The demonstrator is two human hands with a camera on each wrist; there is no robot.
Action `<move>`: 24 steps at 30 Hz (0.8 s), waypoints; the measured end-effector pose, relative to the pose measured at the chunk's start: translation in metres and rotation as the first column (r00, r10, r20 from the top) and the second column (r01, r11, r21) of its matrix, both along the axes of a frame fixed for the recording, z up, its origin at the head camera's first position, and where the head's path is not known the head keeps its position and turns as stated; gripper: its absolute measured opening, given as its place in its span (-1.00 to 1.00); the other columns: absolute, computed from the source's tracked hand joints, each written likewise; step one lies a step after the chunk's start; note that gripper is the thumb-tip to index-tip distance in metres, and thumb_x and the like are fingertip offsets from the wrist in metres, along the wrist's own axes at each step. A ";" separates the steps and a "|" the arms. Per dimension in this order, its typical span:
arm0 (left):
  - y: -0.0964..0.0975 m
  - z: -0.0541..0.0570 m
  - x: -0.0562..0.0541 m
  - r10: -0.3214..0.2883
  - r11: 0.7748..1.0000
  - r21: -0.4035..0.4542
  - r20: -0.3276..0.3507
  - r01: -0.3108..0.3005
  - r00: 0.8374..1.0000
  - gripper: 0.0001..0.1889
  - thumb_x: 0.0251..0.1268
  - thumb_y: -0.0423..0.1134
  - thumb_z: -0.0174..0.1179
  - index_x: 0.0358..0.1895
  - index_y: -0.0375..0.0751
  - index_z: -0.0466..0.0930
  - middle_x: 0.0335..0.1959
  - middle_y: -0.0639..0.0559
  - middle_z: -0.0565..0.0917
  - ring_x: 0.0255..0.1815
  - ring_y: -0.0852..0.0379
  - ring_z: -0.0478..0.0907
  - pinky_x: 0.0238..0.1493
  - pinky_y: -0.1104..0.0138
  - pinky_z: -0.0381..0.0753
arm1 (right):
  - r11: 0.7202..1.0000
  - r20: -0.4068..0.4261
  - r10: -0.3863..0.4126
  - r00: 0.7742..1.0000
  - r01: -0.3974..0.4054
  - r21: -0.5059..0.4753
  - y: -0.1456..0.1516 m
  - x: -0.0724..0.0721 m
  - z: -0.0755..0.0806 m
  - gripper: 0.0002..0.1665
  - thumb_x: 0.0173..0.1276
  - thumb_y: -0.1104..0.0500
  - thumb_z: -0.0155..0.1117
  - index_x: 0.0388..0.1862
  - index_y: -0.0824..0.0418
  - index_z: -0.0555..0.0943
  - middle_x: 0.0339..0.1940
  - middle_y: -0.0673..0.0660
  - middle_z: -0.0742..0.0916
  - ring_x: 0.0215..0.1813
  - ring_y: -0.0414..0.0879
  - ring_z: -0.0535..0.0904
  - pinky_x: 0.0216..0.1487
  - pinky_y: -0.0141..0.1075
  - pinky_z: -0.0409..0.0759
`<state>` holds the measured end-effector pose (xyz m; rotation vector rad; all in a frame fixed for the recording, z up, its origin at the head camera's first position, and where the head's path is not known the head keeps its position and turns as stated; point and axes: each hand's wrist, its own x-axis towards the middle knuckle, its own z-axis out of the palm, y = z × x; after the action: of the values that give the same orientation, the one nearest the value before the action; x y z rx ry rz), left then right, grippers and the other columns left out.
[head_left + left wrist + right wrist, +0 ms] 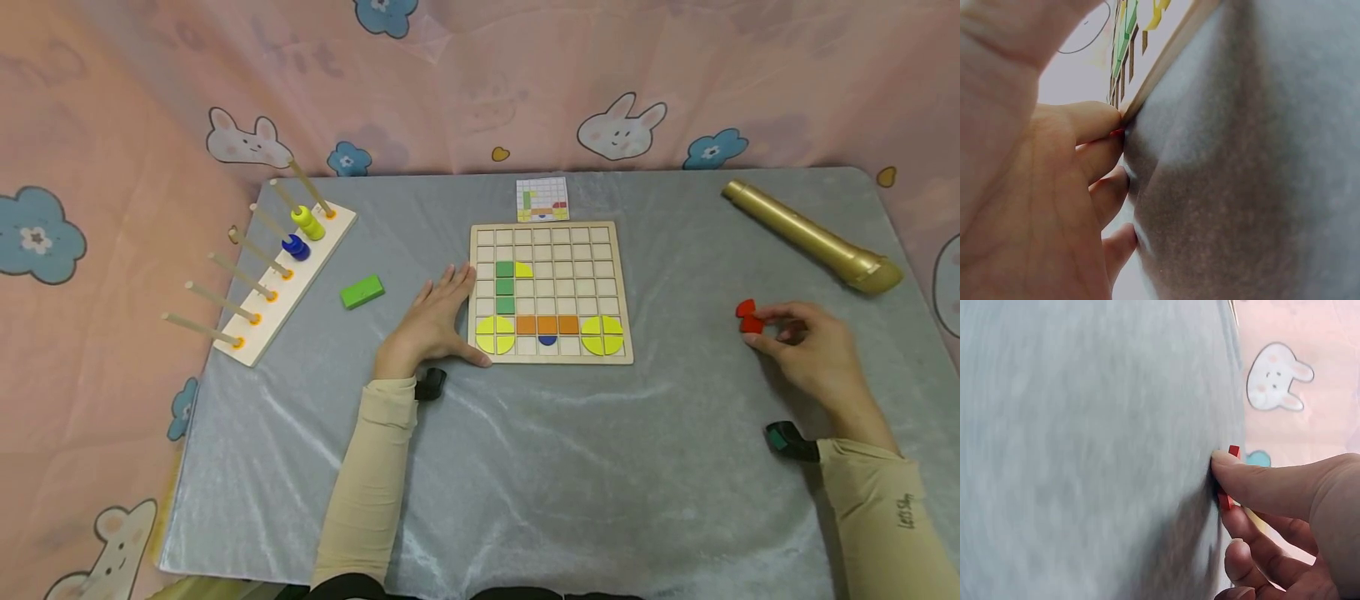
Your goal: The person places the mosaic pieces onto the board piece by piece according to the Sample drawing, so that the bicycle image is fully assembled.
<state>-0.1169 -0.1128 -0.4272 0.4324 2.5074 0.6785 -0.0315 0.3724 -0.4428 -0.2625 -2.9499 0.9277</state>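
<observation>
My left hand [432,323] lies with fingers stretched out along the left edge of a wooden grid board [627,350], thumb at its lower left corner. Green squares [506,287], orange squares [547,325], yellow quarter-round pieces [602,335] and a dark blue half-round piece [547,340] lie on the board. Well right of it, my right hand [813,350] pinches a small red piece [752,324] between thumb and fingers, low over the cloth. A second red piece [745,307] sits right by the fingertips. The right wrist view shows the thumb covering part of the red pieces [1226,501].
A pattern card [542,200] lies behind the board. To the left are a green block [362,292] and a slanted peg stand [285,296] with blue rings [296,247] and yellow-green rings [307,223]. A gold microphone-shaped object [813,237] lies at back right on the grey cloth.
</observation>
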 end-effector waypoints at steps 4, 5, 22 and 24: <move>0.000 0.000 0.000 0.000 1.000 0.002 0.001 0.000 1.000 0.52 -0.17 0.11 0.77 0.77 -0.05 -0.23 0.80 0.14 -0.25 0.82 0.14 -0.40 0.81 0.10 -0.42 | 0.998 0.005 0.055 0.998 -0.055 0.011 -0.013 -0.003 0.003 -0.60 0.38 0.23 0.53 0.12 0.38 0.70 -0.15 0.23 0.69 -0.31 -0.55 0.31 -0.34 -0.57 0.29; 0.000 0.000 0.000 0.000 1.000 0.002 0.002 0.000 1.000 0.52 -0.17 0.11 0.76 0.77 -0.05 -0.23 0.80 0.14 -0.25 0.82 0.14 -0.41 0.81 0.10 -0.42 | 0.997 0.001 0.071 0.997 -0.071 0.013 -0.017 -0.004 0.003 -0.61 0.39 0.23 0.52 0.13 0.37 0.70 -0.11 0.33 0.67 -0.30 -0.54 0.30 -0.33 -0.56 0.28; 0.000 -0.001 0.000 0.006 1.000 0.007 0.003 -0.006 1.000 0.53 -0.19 0.10 0.77 0.77 -0.05 -0.23 0.80 0.15 -0.24 0.82 0.14 -0.40 0.81 0.10 -0.42 | 0.957 -0.079 0.277 0.958 -0.282 -0.067 -0.100 -0.042 0.015 -0.64 0.31 0.28 0.58 0.05 0.35 0.71 -0.15 0.32 0.66 -0.16 0.04 0.44 -0.25 -0.44 0.28; 0.000 -0.001 0.000 0.005 1.000 0.005 0.000 -0.005 1.000 0.53 -0.19 0.10 0.78 0.77 -0.05 -0.22 0.80 0.14 -0.24 0.82 0.14 -0.40 0.81 0.10 -0.41 | 0.947 -0.103 0.308 0.946 -0.315 -0.057 -0.106 -0.046 0.014 -0.65 0.29 0.29 0.60 0.02 0.35 0.73 -0.19 0.31 0.67 -0.18 0.05 0.46 -0.24 -0.42 0.28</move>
<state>-0.1166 -0.1130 -0.4284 0.4283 2.5077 0.6872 -0.0770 0.2662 -0.4289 0.2487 -2.9245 1.0481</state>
